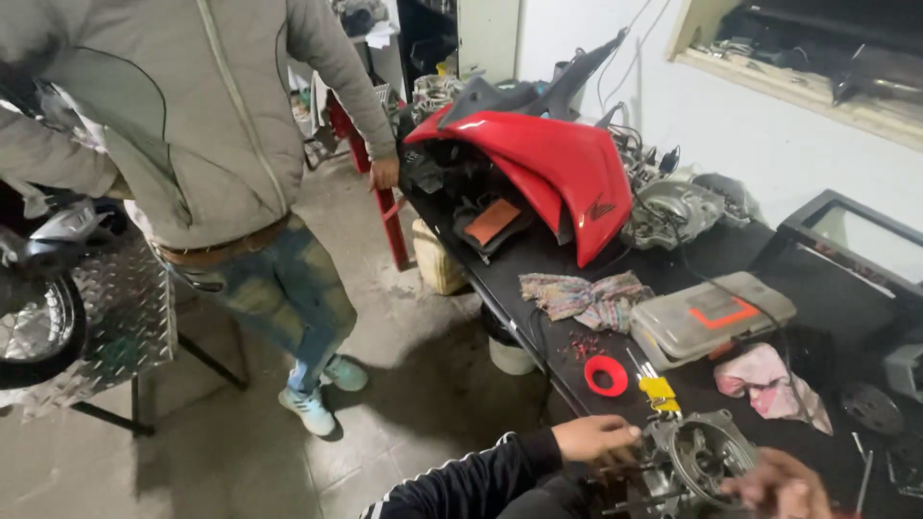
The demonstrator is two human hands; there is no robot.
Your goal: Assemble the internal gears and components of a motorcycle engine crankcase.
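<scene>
A grey metal engine casing [700,459] with a round opening lies at the near edge of the black workbench [538,264]. My left hand [596,438], in a black sleeve with white stripes, grips the casing's left side. My right hand [781,485], blurred at the bottom edge, curls over the casing's right rim. Just beyond the casing lie a red ring [606,376] and a small yellow part [659,388].
Another person in a grey jacket and jeans [207,144] stands left, one hand on the bench's far corner. On the bench: a red motorcycle fairing [553,159], a patterned rag [586,296], a grey plastic case [711,317], a pink cloth [769,380]. A motorcycle wheel [34,327] rests on a diamond-plate stand.
</scene>
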